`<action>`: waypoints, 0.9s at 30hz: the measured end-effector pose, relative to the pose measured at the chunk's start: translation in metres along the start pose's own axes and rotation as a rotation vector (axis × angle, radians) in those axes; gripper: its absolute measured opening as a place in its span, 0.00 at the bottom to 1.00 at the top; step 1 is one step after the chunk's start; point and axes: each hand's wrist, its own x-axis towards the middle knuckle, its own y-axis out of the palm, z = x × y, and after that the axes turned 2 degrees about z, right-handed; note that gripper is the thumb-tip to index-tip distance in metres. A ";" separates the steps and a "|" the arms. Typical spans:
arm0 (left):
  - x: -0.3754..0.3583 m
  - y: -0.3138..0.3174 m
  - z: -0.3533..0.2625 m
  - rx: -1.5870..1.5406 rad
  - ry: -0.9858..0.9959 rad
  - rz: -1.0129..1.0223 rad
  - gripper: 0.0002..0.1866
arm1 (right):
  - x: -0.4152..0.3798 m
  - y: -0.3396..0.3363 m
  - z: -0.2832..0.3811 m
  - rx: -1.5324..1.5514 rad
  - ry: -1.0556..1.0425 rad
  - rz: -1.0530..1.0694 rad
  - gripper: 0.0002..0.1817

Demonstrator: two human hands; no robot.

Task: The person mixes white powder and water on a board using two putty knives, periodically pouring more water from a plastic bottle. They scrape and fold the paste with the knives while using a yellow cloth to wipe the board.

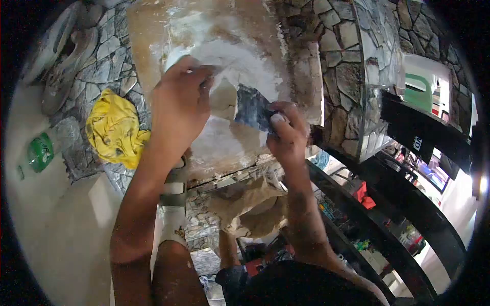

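Observation:
My right hand (288,131) grips a dark flat scraper (251,108) between thumb and fingers. White smears mark the scraper's face, and it is held over a worn board (145,30). Pale powder or plaster (224,53) lies spread on that board, with a greyish patch near the scraper. To the left, my left hand (181,99) is above the same board, its thumb and fingers drawn together in a pinch. Whatever is between those fingertips, if anything, is too blurred to make out. The two hands are apart.
A crumpled yellow cloth (115,127) lies left of the board on stone-patterned flooring. Farther left is a green-labelled plastic bag (41,152). An open brown paper sack (255,209) stands below the board, near my legs. Black rails (377,219) run along the right.

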 end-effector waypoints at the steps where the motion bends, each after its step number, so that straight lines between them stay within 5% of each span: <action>1: 0.002 -0.005 0.002 0.025 0.077 0.048 0.08 | 0.000 0.001 -0.005 0.007 -0.028 0.061 0.10; 5: 0.003 -0.023 -0.006 0.227 0.210 0.302 0.12 | 0.001 0.004 -0.023 0.066 -0.055 0.247 0.09; 8: -0.004 -0.025 -0.023 0.248 0.247 0.380 0.10 | 0.014 0.002 -0.030 -0.072 -0.384 0.218 0.10; 19: -0.006 0.004 -0.022 0.313 0.327 0.283 0.02 | 0.035 0.000 -0.026 0.002 -0.678 0.060 0.16; 27: 0.010 0.007 0.002 0.318 0.200 0.275 0.08 | 0.022 -0.007 -0.013 -0.013 -0.575 0.177 0.13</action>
